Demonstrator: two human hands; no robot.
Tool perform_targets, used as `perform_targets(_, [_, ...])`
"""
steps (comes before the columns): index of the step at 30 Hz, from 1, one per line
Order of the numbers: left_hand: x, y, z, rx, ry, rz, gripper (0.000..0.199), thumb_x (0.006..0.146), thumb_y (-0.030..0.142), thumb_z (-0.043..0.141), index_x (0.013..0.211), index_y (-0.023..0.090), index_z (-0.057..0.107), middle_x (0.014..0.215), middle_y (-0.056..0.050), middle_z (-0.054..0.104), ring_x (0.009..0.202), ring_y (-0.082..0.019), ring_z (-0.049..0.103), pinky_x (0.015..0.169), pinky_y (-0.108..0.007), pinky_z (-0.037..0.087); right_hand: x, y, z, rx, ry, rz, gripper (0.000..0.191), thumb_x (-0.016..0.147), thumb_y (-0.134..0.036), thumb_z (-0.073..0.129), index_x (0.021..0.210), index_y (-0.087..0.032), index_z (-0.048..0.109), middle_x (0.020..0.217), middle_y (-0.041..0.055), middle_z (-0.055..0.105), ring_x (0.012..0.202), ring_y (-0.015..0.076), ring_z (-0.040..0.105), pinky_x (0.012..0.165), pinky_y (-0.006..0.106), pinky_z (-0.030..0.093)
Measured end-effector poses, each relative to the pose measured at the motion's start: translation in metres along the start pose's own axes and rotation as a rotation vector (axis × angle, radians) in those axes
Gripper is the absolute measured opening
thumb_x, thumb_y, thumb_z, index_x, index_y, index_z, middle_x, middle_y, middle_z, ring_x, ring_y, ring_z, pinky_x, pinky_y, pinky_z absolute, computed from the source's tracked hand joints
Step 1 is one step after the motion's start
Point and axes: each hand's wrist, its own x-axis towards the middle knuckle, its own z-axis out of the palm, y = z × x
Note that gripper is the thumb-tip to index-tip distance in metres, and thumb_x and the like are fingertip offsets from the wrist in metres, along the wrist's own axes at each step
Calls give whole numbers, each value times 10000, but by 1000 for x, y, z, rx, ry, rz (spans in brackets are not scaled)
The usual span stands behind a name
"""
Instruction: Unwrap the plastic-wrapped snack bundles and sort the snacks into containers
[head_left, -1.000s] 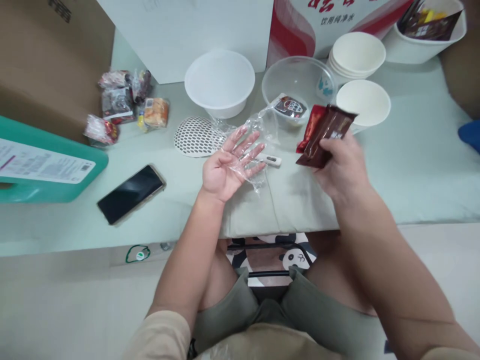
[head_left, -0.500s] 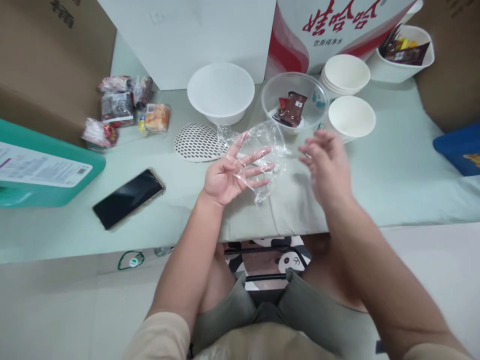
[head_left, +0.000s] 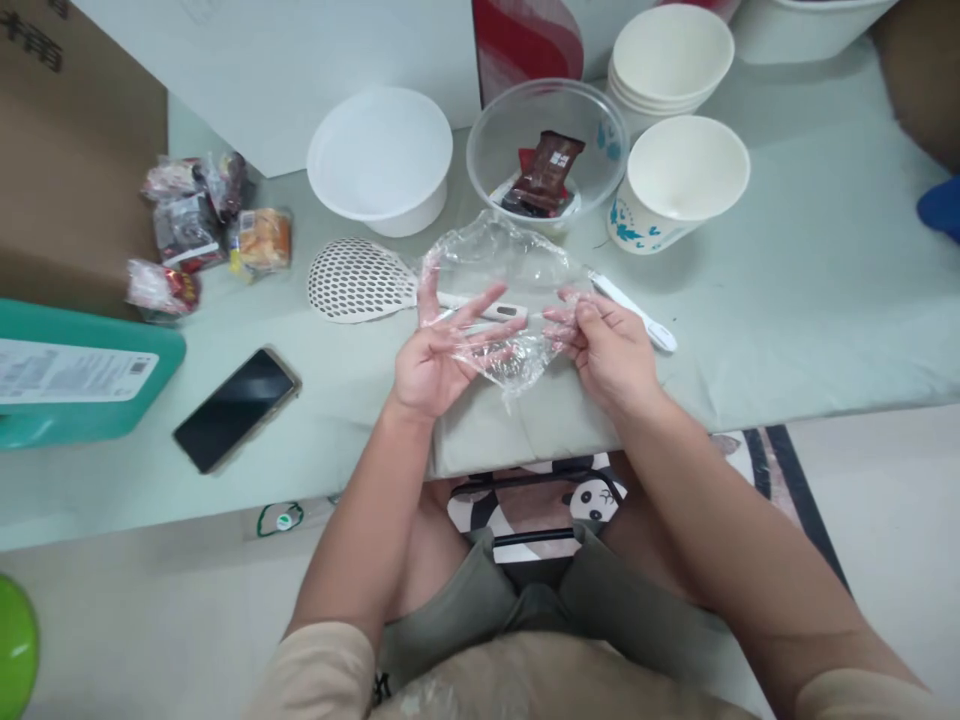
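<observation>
A thin clear plastic film cover (head_left: 517, 245), with a gathered-looking edge, stretches between my two hands above the table. My left hand (head_left: 435, 365) is open, its fingers spread inside the film. The fingers of my right hand (head_left: 611, 345) are pinched on the film's right side. Under the film lies a white slotted skimmer (head_left: 361, 282), its handle partly seen through the plastic. A slim white tool (head_left: 634, 310) rests just behind my right hand; its kind is unclear. Behind the hands stands a clear bowl (head_left: 480, 150) with brown snack packets (head_left: 544, 175) in it.
A white bowl (head_left: 379, 160) stands at the back, with paper cups (head_left: 679, 175) to the right. At left are wrapped snacks (head_left: 187, 230), a phone (head_left: 236, 410) and a green jug (head_left: 90, 425). Boxes (head_left: 300, 70) line the back edge.
My right hand has moved left to the film and pinched it, and the film is now spread wider. The view has shifted, and the slim white tool now shows.
</observation>
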Motion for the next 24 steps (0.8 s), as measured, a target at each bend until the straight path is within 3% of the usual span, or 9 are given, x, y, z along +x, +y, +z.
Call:
perform_targets(3, [2,0,2,-6,45,67,1146,697,183,557,1622,600,24,1420,15,683,1119,-270,761,953,-473,598,1,-6,-2,52,31,26,264,833,-421,741,1006,-231,682,895,14,787,720,134,745,684,271,606])
perform_targets(6, [1,2,0,-26,16,83,1058,681,225,598,1602,577,211,1430,8,674,1152,-286,745,975,-480,592,1,-13,-5,69,0,25,287,807,-418,743,1019,-239,670,895,7,777,726,136,740,679,272,601])
perform_targets(10, [-3,4,-9,-57,-15,90,740,776,574,587,1497,478,457,1485,-48,634,1332,-349,644,964,-496,578,1,-20,-11,60,-89,-48,318,779,-432,707,1040,-264,634,743,-27,668,603,138,619,587,293,531])
perform_targets(13, [-2,4,-15,-18,6,-9,818,787,846,463,1488,425,473,1473,-111,632,1347,-376,628,930,-503,568,0,-21,-10,36,-198,-21,280,749,-379,632,1002,-266,591,630,-47,531,510,142,488,515,306,458])
perform_targets(15, [1,3,-17,-1,-47,-153,917,748,913,456,1486,369,481,1365,-158,691,1201,-385,711,848,-488,581,-1,-20,-6,4,-245,13,253,726,-368,607,955,-265,575,609,-47,484,491,143,452,494,307,432])
perform_targets(17, [3,3,-19,33,-93,-276,911,724,842,582,1475,336,490,1179,-148,761,954,-331,780,708,-397,578,-2,-18,0,-46,-253,41,218,707,-360,610,898,-261,577,609,-40,480,471,132,418,464,291,385])
perform_targets(19, [4,3,-19,126,-49,-296,884,685,586,780,1471,307,487,969,-87,789,706,-219,750,550,-253,487,-1,-15,4,-93,-225,64,218,693,-340,627,893,-258,602,640,-36,522,441,104,356,430,263,307])
perform_targets(21, [4,3,-18,236,51,-224,848,642,318,841,1427,262,528,822,-29,776,530,-121,639,446,-189,359,0,-13,6,-107,-180,72,264,715,-366,644,958,-265,628,682,-36,577,418,82,292,411,251,251])
perform_targets(24, [2,2,-17,316,155,-74,579,688,220,801,1248,237,657,728,12,758,394,-54,444,395,-210,292,2,-12,3,-148,-155,41,377,802,-559,650,1051,-278,618,709,-27,621,406,76,264,406,259,249])
